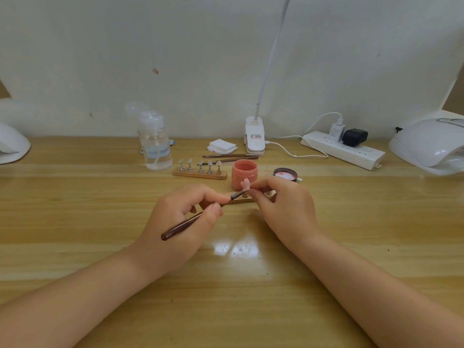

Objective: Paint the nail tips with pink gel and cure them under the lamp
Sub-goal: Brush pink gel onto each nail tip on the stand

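Note:
My left hand (pixel 185 217) grips a dark brown brush (pixel 185 224) like a pen, its bristles touching a pink nail tip (pixel 245 184). My right hand (pixel 283 209) pinches the stand of that nail tip, holding it above a wooden holder strip (pixel 241 199) that my fingers partly hide. The open pink gel jar (pixel 244 173) stands just behind the tip, its lid (pixel 285 174) lying upturned to the right. A second wooden strip (pixel 200 174) with several clear nail tips on stands sits left of the jar. A white curing lamp (pixel 430 144) is at the far right.
A clear pump bottle (pixel 155 144), white wipes (pixel 222 145), two spare brushes (pixel 229 158), a clip-on desk lamp (pixel 254 136) and a white power strip (pixel 344 149) with plugs line the back of the wooden table (pixel 100 222). Another white device (pixel 11 144) sits far left.

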The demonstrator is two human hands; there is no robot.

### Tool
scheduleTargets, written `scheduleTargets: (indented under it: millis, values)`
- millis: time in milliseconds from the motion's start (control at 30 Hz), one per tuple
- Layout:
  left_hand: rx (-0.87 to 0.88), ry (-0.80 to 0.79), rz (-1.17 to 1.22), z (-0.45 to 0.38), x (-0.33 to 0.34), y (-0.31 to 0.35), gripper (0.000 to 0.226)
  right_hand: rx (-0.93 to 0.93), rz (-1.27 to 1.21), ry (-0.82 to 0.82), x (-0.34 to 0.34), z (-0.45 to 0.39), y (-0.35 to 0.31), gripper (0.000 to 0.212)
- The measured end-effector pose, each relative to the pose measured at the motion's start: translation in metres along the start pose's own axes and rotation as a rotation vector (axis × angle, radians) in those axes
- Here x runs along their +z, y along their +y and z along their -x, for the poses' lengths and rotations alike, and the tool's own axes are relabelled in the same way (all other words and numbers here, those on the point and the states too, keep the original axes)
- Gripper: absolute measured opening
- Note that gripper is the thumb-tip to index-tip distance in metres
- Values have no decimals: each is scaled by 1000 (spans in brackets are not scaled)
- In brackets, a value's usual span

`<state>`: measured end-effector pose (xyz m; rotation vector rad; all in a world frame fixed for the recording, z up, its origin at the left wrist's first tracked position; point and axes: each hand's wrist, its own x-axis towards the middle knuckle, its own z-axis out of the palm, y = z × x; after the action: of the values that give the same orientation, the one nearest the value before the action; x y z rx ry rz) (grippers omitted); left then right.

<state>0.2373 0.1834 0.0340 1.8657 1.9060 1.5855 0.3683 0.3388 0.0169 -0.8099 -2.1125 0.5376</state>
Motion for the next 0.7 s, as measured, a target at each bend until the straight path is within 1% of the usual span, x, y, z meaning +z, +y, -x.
scheduleTargets:
  millis: [67,200,333,533,600,700]
  values:
    - [-11,15,18,1,-1,1,24,3,-16,1,1,0,1,4]
    - [-79,84,119,-1,2,2,19,-13,-78,-31,0,0,-1,7]
    - [-170,81,247,-3,3,-3,21,-4,-132,-46,-1,0,-1,7]
    - [-150,81,351,-3,1,-4,22,28,-168,-46,-1,-1,-1,9]
    - [-148,94,359,-4,1,-5,22,26,-173,-51,-1,-1,-2,7]
    - [-178,118,351,-6,1,-7,22,33,-210,-65,-1,-1,-3,11]
